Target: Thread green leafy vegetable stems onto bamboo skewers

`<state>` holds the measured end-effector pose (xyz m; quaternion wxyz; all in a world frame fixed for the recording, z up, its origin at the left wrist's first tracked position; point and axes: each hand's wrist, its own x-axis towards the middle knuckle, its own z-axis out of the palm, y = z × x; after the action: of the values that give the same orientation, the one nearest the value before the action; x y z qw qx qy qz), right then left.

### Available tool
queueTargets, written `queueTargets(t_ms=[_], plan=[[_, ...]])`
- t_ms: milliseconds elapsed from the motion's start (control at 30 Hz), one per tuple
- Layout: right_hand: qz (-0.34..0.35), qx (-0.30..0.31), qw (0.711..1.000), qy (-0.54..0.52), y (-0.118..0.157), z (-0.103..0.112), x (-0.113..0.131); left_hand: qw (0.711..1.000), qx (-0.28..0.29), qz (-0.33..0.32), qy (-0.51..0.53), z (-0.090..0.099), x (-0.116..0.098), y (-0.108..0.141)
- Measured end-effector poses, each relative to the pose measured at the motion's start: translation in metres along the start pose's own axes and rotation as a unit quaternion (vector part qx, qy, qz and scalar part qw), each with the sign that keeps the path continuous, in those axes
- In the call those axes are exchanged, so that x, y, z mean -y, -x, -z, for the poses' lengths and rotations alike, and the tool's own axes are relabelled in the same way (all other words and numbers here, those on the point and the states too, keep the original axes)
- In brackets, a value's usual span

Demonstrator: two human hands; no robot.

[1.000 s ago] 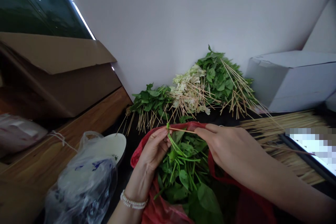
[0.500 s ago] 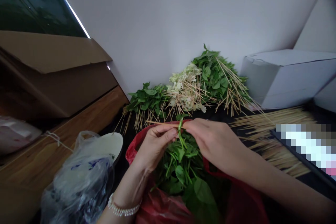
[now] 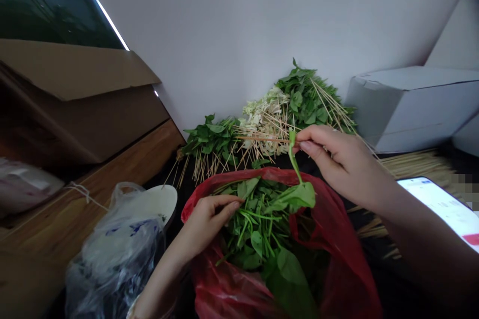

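My right hand (image 3: 333, 157) pinches a bamboo skewer (image 3: 262, 138) that points left. A green stem is pierced on the skewer beside my fingertips, and its leaf (image 3: 299, 197) hangs down over the bag. Low on the left, my left hand (image 3: 213, 219) has thumb and forefinger closed at the edge of the loose leafy greens (image 3: 258, 244), at a thin stem. These greens fill an open red plastic bag (image 3: 239, 289) in front of me.
Behind the bag lie skewered greens (image 3: 211, 137) and skewered pale cabbage (image 3: 267, 109) against the wall. Bare skewers (image 3: 422, 167) and a lit phone (image 3: 437, 204) are at right, near a white box (image 3: 422, 109). At left are a bowl (image 3: 164, 202), a clear plastic bag (image 3: 112, 259) and a cardboard box (image 3: 75, 124).
My hands have parted. The right has lifted the skewer with the green up and to the right, while the left has let go of it and dropped to the loose greens.
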<state>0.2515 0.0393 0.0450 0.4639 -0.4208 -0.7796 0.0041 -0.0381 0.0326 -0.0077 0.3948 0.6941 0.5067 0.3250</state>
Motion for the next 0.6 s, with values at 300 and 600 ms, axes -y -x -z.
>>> queueTargets(t_ms=[300,600], plan=[[0.027,0.045,0.999,0.003,0.002,0.0,0.006,0.996,-0.023,-0.038,-0.074,-0.002,-0.005,0.002],[0.046,0.174,0.982,0.057,0.005,-0.003,0.005,0.976,-0.126,-0.043,0.17,-0.01,-0.008,-0.005]])
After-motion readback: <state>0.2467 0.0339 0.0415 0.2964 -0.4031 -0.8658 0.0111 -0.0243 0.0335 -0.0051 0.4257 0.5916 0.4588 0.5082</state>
